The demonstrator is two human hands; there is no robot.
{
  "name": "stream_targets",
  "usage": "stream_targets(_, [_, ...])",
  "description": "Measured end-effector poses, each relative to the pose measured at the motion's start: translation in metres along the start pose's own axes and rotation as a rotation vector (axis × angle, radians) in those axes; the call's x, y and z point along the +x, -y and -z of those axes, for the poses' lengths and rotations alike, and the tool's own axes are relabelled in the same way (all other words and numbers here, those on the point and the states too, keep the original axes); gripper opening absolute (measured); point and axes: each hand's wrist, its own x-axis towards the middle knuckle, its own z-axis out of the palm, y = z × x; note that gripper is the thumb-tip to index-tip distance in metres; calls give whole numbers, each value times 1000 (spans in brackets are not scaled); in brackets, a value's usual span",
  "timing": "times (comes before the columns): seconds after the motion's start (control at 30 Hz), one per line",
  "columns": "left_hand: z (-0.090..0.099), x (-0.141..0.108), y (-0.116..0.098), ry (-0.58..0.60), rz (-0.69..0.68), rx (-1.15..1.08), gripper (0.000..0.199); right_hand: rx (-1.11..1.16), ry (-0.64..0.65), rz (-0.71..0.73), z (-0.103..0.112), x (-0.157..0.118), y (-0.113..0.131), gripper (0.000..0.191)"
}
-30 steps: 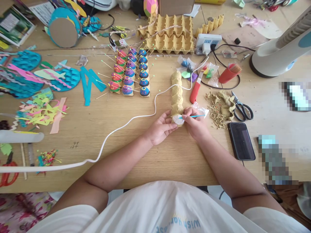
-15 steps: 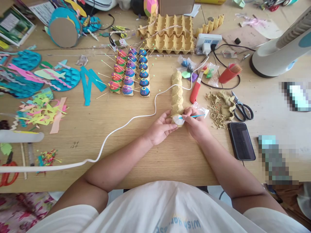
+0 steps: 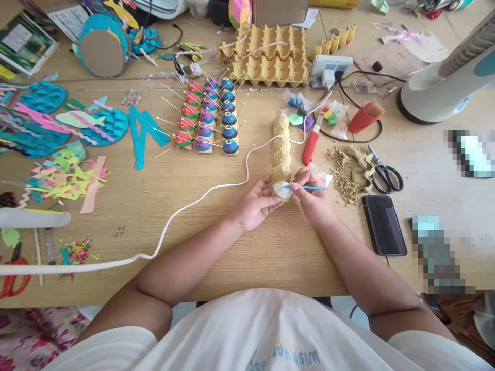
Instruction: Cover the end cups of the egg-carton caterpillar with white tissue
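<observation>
A tan egg-carton strip with a row of bumps lies lengthwise in front of me. Its near end bears a smooth white layer that looks like soft clay. My left hand grips that end, fingers on the left side and thumb along the front. Pinched in my right hand is a thin blue modelling tool, its tip against the white layer. A small clear bag with white material lies behind my right hand, partly hidden.
A white cable crosses the table and passes over the strip. On the right are a red utility knife, scissors, carton scraps and a phone. Painted egg-carton caterpillars stand left of the strip, egg trays behind.
The blue tool has turned slightly and its tip sits a little further left on the white layer. My right hand has shifted slightly; my left hand keeps its grip.
</observation>
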Motion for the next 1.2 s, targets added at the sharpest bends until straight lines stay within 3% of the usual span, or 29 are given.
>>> stream_targets(0.1, [-1,0,-1,-2,6,-10,61,-56,-47,77,1,0,3,44])
stream_targets(0.2, [-1,0,-2,-12,2,-16,60,154,-71,-39,-1,1,5,49])
stream_targets(0.3, [0,0,-2,-14,1,-14,60,272,-5,-139,-4,2,5,51])
stream_targets(0.57, [1,0,-2,10,1,-14,65,166,-9,-148,-4,0,-2,52])
stream_targets(0.83, [2,1,-3,6,-6,-26,66,219,-2,-197,-8,-1,-2,53])
stream_targets(1.1, [5,1,-2,36,-21,-45,56,289,-1,-128,-8,-1,4,53])
stream_targets(1.2, [6,2,-2,32,-25,-42,55,209,10,-90,-8,-1,2,51])
